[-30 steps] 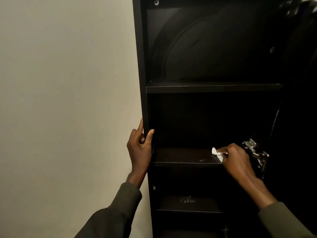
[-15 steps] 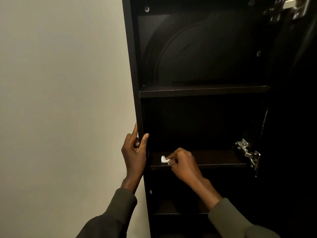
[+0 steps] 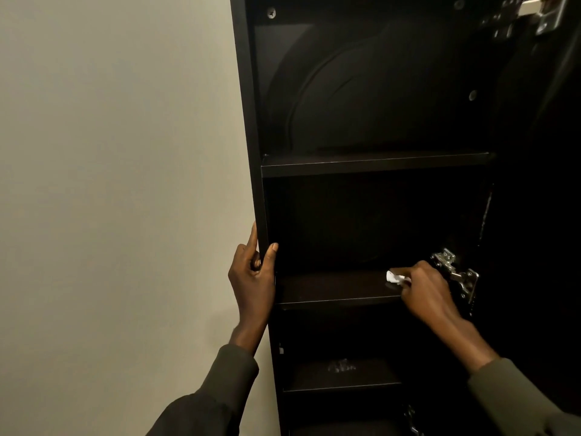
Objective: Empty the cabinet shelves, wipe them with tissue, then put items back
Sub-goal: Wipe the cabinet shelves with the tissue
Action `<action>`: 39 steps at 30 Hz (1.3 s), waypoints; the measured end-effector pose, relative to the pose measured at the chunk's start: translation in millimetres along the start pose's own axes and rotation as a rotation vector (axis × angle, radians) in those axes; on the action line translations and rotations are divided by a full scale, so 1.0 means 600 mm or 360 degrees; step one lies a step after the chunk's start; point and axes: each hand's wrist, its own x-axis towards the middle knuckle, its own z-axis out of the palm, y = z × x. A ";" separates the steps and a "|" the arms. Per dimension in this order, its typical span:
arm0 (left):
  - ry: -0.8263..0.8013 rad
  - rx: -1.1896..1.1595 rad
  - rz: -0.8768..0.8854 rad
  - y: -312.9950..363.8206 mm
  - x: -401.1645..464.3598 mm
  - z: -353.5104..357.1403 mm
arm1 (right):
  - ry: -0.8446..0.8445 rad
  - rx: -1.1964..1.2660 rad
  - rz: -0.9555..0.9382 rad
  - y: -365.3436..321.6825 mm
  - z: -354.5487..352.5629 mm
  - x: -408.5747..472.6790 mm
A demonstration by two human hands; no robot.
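A tall black cabinet (image 3: 251, 121) stands open against a pale wall, with bare dark shelves. My left hand (image 3: 251, 275) grips the cabinet's left side panel, thumb inside and fingers on the outer face. My right hand (image 3: 424, 294) holds a small white tissue (image 3: 394, 276) pressed on the right part of the middle shelf (image 3: 330, 291), close to the metal hinge. The upper shelf (image 3: 374, 165) has nothing visible on it. A lower shelf (image 3: 342, 377) shows a faint light smudge.
A metal door hinge (image 3: 456, 273) sits on the right side next to my right hand; another hinge (image 3: 534, 14) is at the top right. The dark open door fills the right edge. A plain wall (image 3: 110, 184) covers the left half.
My right hand slid the tissue from the right of the middle shelf to its left end, then back to the right near the hinge. My left hand kept its hold on the side panel.
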 end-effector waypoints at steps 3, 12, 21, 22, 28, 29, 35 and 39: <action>-0.0008 0.0016 -0.0011 0.003 0.001 0.000 | -0.0009 0.0104 0.0043 -0.017 0.006 -0.003; -0.0055 0.0002 0.0026 0.003 0.003 -0.006 | -0.0100 0.0467 0.0108 -0.042 0.020 -0.017; -0.0009 0.0078 0.0045 -0.006 0.002 -0.001 | -0.0095 0.0258 -0.0065 0.000 -0.010 0.015; 0.0002 0.0089 0.0048 -0.006 0.001 -0.001 | 0.0007 0.0123 -0.0117 0.003 -0.008 0.019; 0.0036 0.0146 0.0062 -0.003 0.000 0.003 | 0.0008 -0.0058 -0.0068 0.007 0.008 0.039; 0.0044 0.0147 0.0061 -0.003 0.000 0.004 | -0.0009 -0.0037 -0.0041 0.006 0.012 0.043; 0.0049 0.0184 0.0065 0.002 -0.001 0.003 | -0.0147 0.0046 -0.0095 -0.053 0.047 0.048; 0.0041 0.0215 0.0065 0.001 -0.002 0.002 | -0.0227 0.0085 -0.0342 -0.123 0.076 0.035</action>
